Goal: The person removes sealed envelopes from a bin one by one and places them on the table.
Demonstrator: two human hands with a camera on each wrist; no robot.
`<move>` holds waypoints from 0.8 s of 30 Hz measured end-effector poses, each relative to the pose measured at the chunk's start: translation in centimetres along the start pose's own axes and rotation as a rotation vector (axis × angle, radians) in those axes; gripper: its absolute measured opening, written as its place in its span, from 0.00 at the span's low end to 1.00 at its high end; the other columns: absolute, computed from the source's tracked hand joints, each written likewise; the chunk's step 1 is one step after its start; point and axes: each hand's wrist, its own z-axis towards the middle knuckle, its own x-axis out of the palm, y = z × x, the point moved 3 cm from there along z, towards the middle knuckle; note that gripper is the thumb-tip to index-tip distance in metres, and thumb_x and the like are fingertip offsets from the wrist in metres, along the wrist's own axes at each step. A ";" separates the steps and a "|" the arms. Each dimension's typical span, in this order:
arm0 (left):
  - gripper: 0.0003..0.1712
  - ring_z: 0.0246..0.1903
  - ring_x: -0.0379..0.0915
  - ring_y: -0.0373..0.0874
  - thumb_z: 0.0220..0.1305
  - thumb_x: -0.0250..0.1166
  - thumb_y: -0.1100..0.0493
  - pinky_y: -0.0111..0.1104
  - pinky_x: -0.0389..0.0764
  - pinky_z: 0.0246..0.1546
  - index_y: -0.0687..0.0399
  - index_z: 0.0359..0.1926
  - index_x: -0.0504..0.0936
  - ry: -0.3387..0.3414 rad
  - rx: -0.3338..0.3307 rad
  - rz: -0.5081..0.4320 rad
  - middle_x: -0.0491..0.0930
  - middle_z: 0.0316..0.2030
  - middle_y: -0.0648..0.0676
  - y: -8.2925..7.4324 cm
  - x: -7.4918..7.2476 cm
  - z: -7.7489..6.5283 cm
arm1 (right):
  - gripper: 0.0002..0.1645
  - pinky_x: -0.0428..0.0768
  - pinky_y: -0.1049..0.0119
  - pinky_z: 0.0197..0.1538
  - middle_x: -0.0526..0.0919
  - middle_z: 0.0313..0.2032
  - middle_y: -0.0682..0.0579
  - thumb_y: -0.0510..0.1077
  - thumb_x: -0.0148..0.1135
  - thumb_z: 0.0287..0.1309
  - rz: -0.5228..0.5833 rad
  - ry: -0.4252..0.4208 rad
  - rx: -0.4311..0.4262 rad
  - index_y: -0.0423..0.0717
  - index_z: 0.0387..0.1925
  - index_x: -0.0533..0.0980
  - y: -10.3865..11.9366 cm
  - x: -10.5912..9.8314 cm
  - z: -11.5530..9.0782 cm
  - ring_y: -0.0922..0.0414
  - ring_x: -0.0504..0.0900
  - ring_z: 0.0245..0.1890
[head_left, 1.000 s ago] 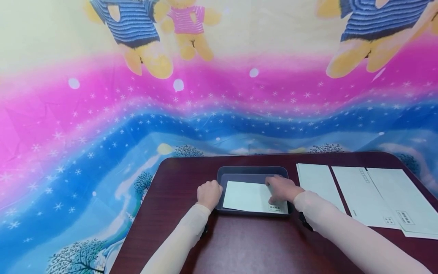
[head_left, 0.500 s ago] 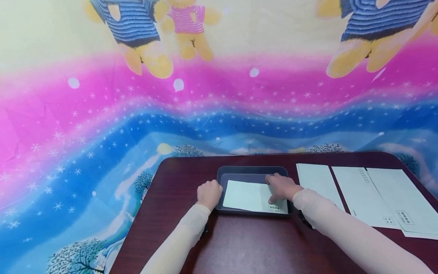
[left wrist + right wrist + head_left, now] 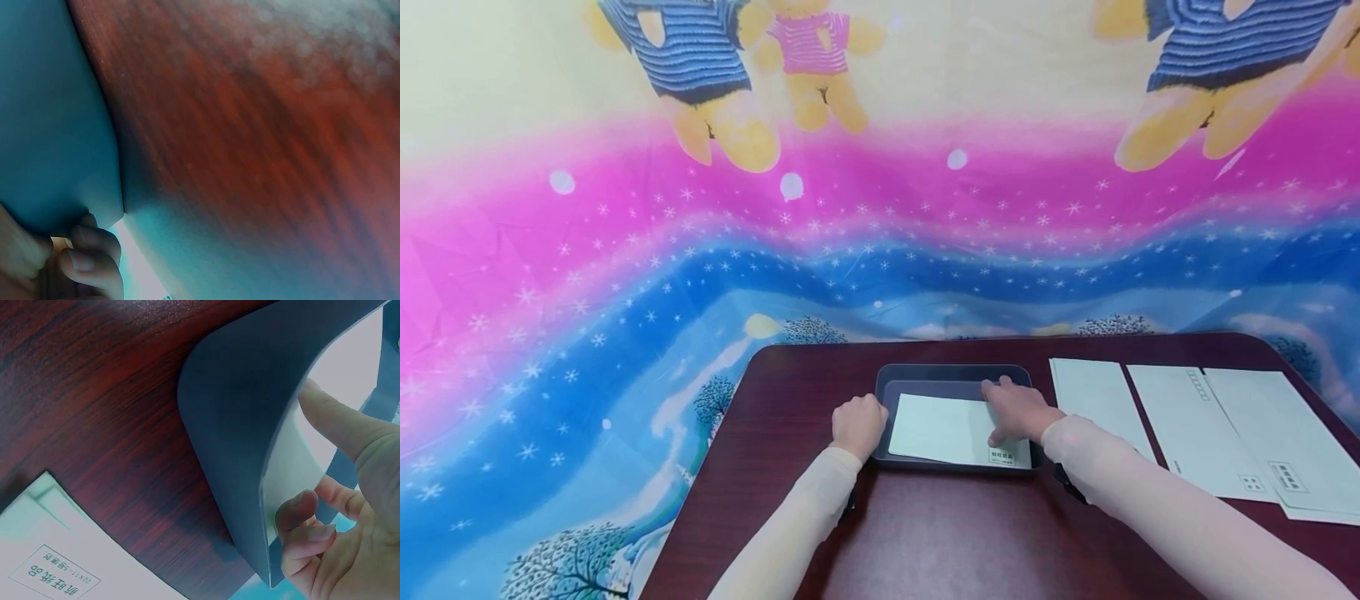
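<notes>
A dark grey rectangular tray (image 3: 936, 385) sits on the table, with pale envelopes (image 3: 936, 429) lying inside it. At the tray's left side, my left hand (image 3: 859, 425) holds the edge; its curled fingertips meet the tray wall (image 3: 56, 125) in the left wrist view. My right hand (image 3: 1018, 410) reaches over the tray's right end, with its thumb resting on the top envelope and its fingers spread toward the back. In the right wrist view the thumb (image 3: 334, 415) is straight, and the lower fingers (image 3: 306, 531) bend beside the envelope's edge.
Right of the tray, more envelopes lie on the dark red wooden table (image 3: 925, 533): one stack (image 3: 1097, 400) nearest the tray, then a middle stack (image 3: 1187, 433) and an outer stack (image 3: 1292, 442). A printed cloth (image 3: 880, 217) with bears hangs behind the table.
The right hand's fingers have spread slightly over the envelopes. The left hand and the tray have stayed in place.
</notes>
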 end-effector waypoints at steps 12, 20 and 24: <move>0.25 0.11 0.65 0.43 0.68 0.63 0.52 0.39 0.73 0.17 0.49 0.12 0.72 0.019 -0.001 0.009 0.69 0.09 0.49 -0.2 -0.2 0.0 | 0.30 0.79 0.56 0.34 0.84 0.37 0.50 0.46 0.78 0.51 0.017 -0.065 -0.026 0.43 0.52 0.74 -0.3 0.0 0.6 0.54 0.83 0.35; 0.30 0.08 0.53 0.39 0.70 0.61 0.55 0.33 0.59 0.11 0.47 0.08 0.65 0.005 0.015 0.024 0.57 0.06 0.46 -0.2 -0.2 -0.2 | 0.08 0.70 0.62 0.30 0.82 0.30 0.52 0.41 0.70 0.60 0.089 -0.085 -0.022 0.44 0.40 0.80 0.0 -1.0 0.5 0.57 0.74 0.27; 0.30 0.08 0.52 0.39 0.70 0.61 0.55 0.33 0.57 0.11 0.47 0.09 0.64 -0.008 0.017 0.026 0.55 0.06 0.46 -0.2 -0.2 -0.2 | 0.06 0.71 0.63 0.30 0.84 0.31 0.52 0.41 0.69 0.61 0.113 -0.095 -0.030 0.45 0.40 0.83 0.0 -1.4 0.4 0.59 0.74 0.26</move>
